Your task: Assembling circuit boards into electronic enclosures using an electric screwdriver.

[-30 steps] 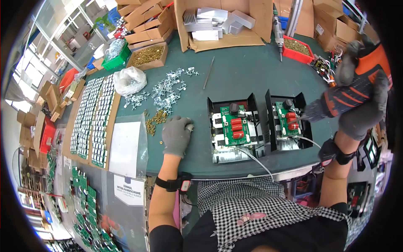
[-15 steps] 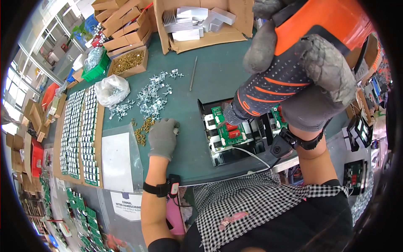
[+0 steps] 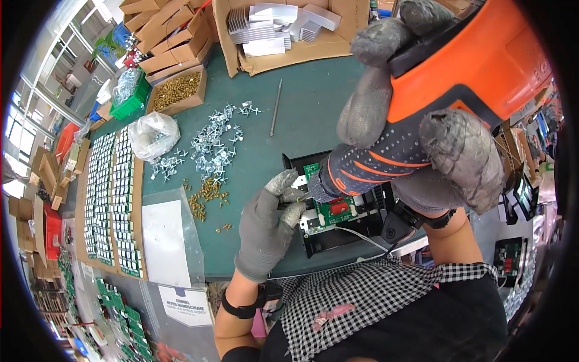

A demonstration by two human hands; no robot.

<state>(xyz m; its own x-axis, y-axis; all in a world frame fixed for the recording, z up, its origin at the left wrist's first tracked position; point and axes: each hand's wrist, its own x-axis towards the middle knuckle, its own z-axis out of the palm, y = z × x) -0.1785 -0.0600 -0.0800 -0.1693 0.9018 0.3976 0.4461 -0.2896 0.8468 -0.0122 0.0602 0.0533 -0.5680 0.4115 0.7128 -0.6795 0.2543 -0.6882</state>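
My right hand [image 3: 455, 151], in a worn grey glove, is wrapped round an orange and black power screwdriver [image 3: 377, 163] that slants down to the left. Its front end hangs over a green circuit board [image 3: 333, 211] with red parts, seated in a black metal housing [image 3: 325, 241]. At the tip of the driver, my gloved left hand [image 3: 268, 220] pinches a small brass screw [image 3: 301, 198] between thumb and fingers, over the board's left edge. The screw is mostly covered by the fingertips. Left of this hand lies a loose pile of brass screws [image 3: 208, 196].
Silvery metal clips [image 3: 214, 148] lie scattered beside a plastic bag [image 3: 154, 136]. Behind them stand a carton of brass screws [image 3: 178, 90] and a carton of finned heatsinks [image 3: 289, 60]. A metal rod [image 3: 276, 108] rests on the green table. Rows of small boards [image 3: 114, 199] fill cardboard at left.
My left hand has moved right from the brass screw pile to the driver's tip, now pinching a screw. A few screws lie spread nearer me. The driver has shifted slightly left and toward me.
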